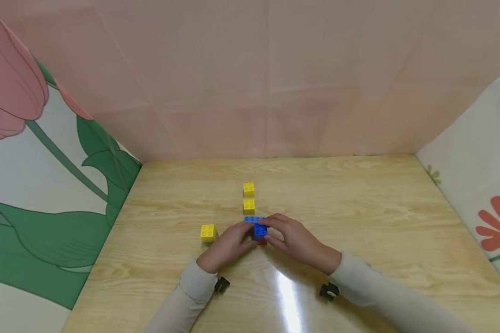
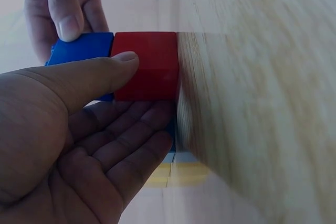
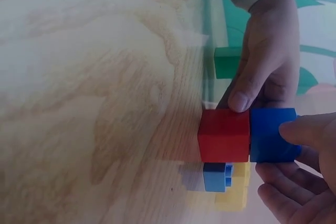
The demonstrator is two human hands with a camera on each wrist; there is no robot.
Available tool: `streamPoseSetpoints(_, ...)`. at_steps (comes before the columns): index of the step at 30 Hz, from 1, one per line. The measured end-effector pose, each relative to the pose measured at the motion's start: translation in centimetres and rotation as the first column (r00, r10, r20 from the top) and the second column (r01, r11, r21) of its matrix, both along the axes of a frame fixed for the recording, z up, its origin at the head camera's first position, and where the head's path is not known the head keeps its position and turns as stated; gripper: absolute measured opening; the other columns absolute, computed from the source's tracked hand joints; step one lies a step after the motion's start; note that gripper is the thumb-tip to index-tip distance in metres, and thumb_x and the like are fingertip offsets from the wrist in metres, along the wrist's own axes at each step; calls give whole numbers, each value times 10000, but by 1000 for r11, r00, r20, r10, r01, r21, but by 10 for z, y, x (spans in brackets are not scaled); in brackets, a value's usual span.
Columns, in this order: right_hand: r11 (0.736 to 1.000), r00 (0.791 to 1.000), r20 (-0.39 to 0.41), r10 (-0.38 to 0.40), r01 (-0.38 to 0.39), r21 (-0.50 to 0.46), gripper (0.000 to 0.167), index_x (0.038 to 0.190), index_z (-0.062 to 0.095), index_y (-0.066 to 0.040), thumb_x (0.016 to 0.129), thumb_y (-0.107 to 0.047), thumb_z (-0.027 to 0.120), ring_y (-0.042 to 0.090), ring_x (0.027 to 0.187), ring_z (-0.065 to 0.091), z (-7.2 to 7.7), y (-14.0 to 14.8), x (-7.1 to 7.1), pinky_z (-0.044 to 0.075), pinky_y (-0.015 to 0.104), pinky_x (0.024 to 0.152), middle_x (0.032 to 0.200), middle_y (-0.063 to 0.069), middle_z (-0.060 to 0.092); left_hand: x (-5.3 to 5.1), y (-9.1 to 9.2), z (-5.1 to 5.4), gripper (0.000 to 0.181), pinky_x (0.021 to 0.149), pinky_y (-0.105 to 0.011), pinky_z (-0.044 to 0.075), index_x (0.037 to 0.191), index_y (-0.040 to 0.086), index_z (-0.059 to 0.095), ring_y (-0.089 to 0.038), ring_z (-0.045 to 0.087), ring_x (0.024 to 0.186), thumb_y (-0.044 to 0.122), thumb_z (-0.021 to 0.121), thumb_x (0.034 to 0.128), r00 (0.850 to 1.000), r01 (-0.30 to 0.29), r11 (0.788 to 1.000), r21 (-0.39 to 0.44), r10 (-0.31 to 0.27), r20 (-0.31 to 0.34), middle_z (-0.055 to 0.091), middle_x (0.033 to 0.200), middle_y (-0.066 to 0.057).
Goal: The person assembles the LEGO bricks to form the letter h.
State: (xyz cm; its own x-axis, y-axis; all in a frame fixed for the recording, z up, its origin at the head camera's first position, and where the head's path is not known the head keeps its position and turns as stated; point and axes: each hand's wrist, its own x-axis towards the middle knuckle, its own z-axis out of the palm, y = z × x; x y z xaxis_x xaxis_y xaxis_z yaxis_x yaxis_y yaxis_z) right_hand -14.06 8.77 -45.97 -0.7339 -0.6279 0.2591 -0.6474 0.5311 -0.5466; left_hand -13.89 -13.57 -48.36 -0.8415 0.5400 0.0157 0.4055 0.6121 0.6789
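A blue toy building block [image 1: 260, 231] stands on top of a red block [image 3: 224, 136], which rests on the table. Only a thin dark seam shows between the two; whether the studs are fully pressed in I cannot tell. My left hand [image 1: 232, 243] grips the red block, its thumb on the near face and fingers at the far side. With thumb and fingers my right hand [image 1: 296, 238] pinches the blue block from the right. Just behind the pair lies a lighter blue block [image 3: 214, 177], partly covered by the hands in the head view.
Two yellow blocks [image 1: 248, 189] stand in a line farther back on the wooden table [image 1: 341, 199]. Left of my left hand, another yellow block [image 1: 207, 231] sits on a green block [image 3: 227, 62]. A pink backdrop [image 1: 216, 92] closes off the table's far edge.
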Motion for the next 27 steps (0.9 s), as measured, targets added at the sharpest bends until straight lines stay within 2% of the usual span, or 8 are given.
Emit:
streamPoseSetpoints(7,1000,1000,14,11,-11,0,417,1316,598,-143,915,-184,706,165,1135,588,-5,2,2,517,343,918,1254,18,595,1,0,-6,301,949,-309,485,1245,221,595,-90,580,1111,299,637,957,1000,-5,1000,-24,6,8,626,1189,74)
streamPoseSetpoints(13,1000,1000,8,5,-5,-2,409,1308,602,-129,915,-181,705,167,1133,588,1,1,-3,515,350,923,1248,23,600,-1,1,1,343,968,-315,476,1290,219,569,-76,566,1129,284,633,960,1000,4,1000,-12,-4,-12,620,1196,74)
streamPoseSetpoints(17,1000,1000,25,8,-9,19,408,1313,599,-131,921,-185,698,158,1131,587,3,0,-4,517,337,916,1252,21,600,-2,-1,0,373,976,-312,469,1316,227,556,-65,558,1137,278,639,955,1000,0,1000,-24,0,-5,616,1203,88)
streamPoseSetpoints(23,1000,1000,2,20,-20,22,407,1304,604,-124,913,-175,707,151,1114,592,2,0,-4,522,324,904,1231,20,606,0,0,2,375,972,-318,474,1315,222,558,-73,564,1134,272,641,952,1000,-2,1000,-22,3,19,620,1204,80)
streamPoseSetpoints(27,999,1000,-3,16,-16,33,406,1300,607,-120,909,-170,710,154,1105,596,4,-1,-4,525,319,898,1225,25,608,0,0,3,401,994,-328,460,1340,190,546,-97,554,1167,264,639,957,1000,-9,999,-37,10,11,611,1245,50)
